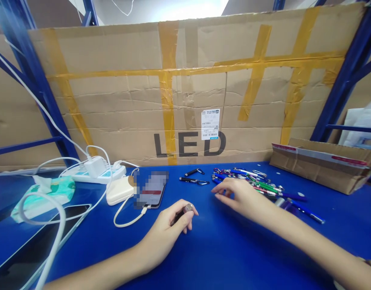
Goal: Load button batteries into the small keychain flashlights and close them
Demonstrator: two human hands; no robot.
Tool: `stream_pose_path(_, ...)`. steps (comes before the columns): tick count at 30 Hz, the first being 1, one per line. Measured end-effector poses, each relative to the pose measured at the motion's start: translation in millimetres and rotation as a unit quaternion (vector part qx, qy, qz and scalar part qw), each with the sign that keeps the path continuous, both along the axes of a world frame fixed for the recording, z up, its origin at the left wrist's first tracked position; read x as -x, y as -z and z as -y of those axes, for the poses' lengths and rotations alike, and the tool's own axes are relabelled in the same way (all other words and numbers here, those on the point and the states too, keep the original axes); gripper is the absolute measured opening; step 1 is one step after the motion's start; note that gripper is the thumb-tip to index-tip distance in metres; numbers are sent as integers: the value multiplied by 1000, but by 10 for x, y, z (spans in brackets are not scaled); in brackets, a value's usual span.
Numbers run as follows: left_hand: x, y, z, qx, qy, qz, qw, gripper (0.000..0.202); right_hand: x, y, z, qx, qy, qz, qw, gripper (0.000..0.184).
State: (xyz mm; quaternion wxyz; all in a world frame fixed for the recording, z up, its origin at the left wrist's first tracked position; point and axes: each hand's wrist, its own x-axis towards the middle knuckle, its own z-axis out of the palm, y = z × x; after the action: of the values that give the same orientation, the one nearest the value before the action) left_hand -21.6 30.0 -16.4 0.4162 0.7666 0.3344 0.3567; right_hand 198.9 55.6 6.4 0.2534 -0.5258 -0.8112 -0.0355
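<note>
My left hand (170,225) rests on the blue table (221,249), fingers curled round a small dark keychain flashlight (185,210) whose silver tip sticks out past the thumb. My right hand (238,193) lies palm down further right, fingers stretched toward the left and pinching at the table surface; what is between the fingertips is too small to see. Just behind and right of it lies a pile of coloured keychain flashlights with carabiners (258,183). Two black ones (193,177) lie apart to the left of the pile.
A phone (152,191) on a white cable, a white charger (119,190), a power strip (94,171), a tissue pack (43,195) and a tablet (37,237) sit at left. A taped cardboard wall (185,88) stands behind; an open cardboard box (321,163) at right.
</note>
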Motion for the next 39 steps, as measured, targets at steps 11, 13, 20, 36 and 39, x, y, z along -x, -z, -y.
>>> stream_pose_path(11, 22, 43, -32, -3, 9, 4, 1000, 23, 150, 287, -78, 57, -93, -55, 993, 16)
stream_pose_path(13, 26, 40, -32, -7, 13, -2, 1000, 24, 143, 284, -92, 63, -97, -73, 991, 12)
stream_pose_path(20, 15, -15, 33, -50, 16, -78, 996, 29, 152, 262, -126, 45, -86, -102, 990, 19)
stream_pose_path(36, 12, -1, 62, -84, -5, -89, 992, 36, 365, 142, 84, 0, -182, -170, 969, 19)
stream_pose_path(39, 18, 19, 59, -47, -5, -75, 996, 36, 379, 134, 93, 6, -168, -181, 969, 20)
